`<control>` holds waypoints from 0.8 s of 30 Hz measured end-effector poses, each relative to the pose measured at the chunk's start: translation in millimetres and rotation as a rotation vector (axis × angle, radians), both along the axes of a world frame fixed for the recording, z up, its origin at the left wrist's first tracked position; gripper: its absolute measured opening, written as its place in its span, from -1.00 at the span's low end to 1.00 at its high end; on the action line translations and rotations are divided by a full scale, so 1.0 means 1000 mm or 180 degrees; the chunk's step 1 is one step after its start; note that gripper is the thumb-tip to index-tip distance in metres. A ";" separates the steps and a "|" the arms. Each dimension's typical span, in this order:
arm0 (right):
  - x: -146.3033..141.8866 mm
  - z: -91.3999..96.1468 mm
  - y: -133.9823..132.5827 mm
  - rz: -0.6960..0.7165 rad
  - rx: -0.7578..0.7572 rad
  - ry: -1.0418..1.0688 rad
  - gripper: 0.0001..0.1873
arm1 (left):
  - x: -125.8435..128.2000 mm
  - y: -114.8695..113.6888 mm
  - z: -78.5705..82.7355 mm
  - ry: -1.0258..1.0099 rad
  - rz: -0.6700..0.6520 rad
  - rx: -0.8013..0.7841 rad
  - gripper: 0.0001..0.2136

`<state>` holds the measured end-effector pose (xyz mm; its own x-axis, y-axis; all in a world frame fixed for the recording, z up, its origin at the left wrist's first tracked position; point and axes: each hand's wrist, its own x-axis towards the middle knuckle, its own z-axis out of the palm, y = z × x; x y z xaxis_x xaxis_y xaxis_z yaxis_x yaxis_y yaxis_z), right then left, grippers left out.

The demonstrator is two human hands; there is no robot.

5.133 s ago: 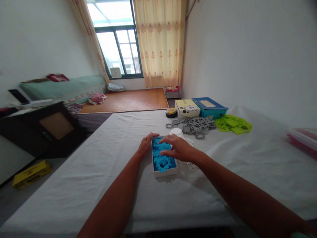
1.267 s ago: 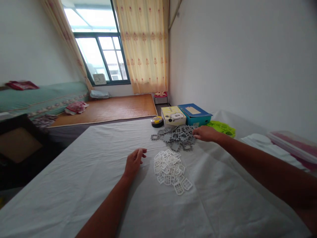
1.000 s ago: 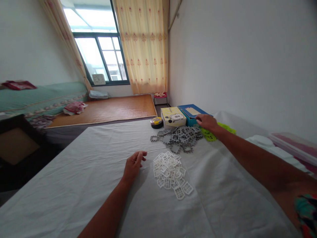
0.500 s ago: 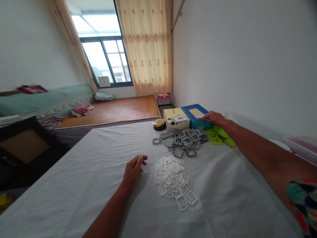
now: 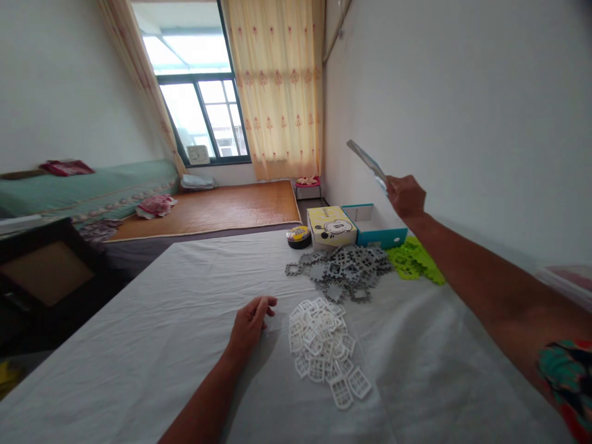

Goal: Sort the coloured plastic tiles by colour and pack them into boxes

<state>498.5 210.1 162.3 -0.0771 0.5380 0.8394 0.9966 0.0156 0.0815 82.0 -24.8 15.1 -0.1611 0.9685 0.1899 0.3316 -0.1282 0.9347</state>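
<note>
My right hand (image 5: 407, 196) grips the blue box's lid (image 5: 367, 159) by its edge, raised and tilted against the white wall. Below it stands the uncovered blue box (image 5: 382, 237), its pale inside showing. Resting on the white cloth, my left hand (image 5: 252, 322) has loosely bent fingers slightly apart, with nothing visible in them. Just right of it lies a heap of white plastic lattice pieces (image 5: 319, 333), window-like in shape. Behind that heap spreads a pile of grey notched plastic pieces (image 5: 346, 271).
A yellow and white cartoon box (image 5: 332, 228) touches the blue box's left side, with a round black-sided tin (image 5: 298, 237) beside it. Bright green pieces (image 5: 416, 259) lie under my right forearm. Beyond the cloth-covered table (image 5: 152, 308) is a mat-covered bed (image 5: 222, 209).
My right hand has lifted the lid off the blue box and raised it, exposing the inside. My left hand stays in nearly the same place. The view has shifted slightly.
</note>
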 end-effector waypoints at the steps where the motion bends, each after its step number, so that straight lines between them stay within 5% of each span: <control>1: -0.019 0.000 -0.003 0.0190 -0.0116 -0.0236 -0.58 | 0.000 0.000 0.000 0.0004 -0.0011 0.0001 -0.55; 7: -0.124 -0.042 -0.023 0.1209 -0.1235 -0.1551 -0.70 | 0.000 -0.002 0.001 0.0055 -0.0078 -0.0025 -0.56; 12: -0.152 -0.060 -0.029 0.1429 -0.1661 -0.1473 -0.69 | -0.001 -0.002 0.001 0.0076 -0.0124 -0.0065 -0.55; 15: -0.127 -0.047 -0.024 0.1262 -0.1663 -0.1060 -0.57 | -0.002 -0.002 0.001 0.0084 -0.0152 -0.0044 -0.56; 18: -0.071 -0.037 -0.013 0.0568 -0.1897 -0.0504 -0.60 | -0.002 -0.001 -0.001 0.0127 -0.0169 -0.0052 -0.57; 21: -0.010 -0.045 -0.006 -0.0095 -0.2706 -0.0516 -0.62 | -0.002 0.000 -0.002 0.0165 -0.0193 -0.0032 -0.56; 24: 0.024 -0.064 -0.008 -0.0174 -0.2972 -0.0843 -0.64 | -0.002 0.001 -0.003 0.0174 -0.0204 0.0005 -0.56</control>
